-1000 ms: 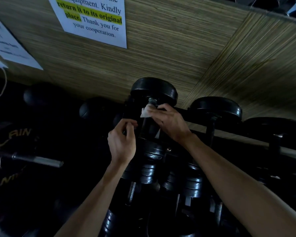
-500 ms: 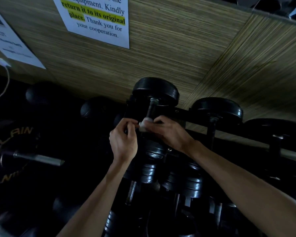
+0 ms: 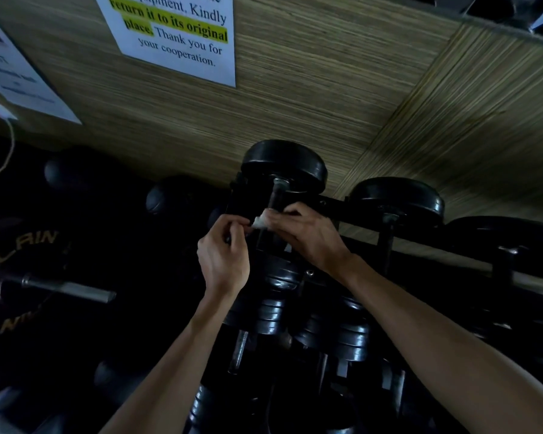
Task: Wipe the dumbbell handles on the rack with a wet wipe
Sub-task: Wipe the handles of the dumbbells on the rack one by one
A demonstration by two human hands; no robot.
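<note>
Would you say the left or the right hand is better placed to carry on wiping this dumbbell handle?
Right. The right hand already holds the wet wipe against the dumbbell handle; the left hand only pinches at the wipe's edge beside it.

Black dumbbells point(image 3: 284, 164) sit on a black rack point(image 3: 351, 211). The wipe point(image 3: 260, 222) is white. The wall point(image 3: 311, 98) shows fine tan-and-brown streaks; the white notice point(image 3: 176, 36) carries black text with yellow highlighting.

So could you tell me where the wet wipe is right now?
Mid-frame in the head view, the wet wipe is pinched in the right hand against the dumbbell handle.
</note>
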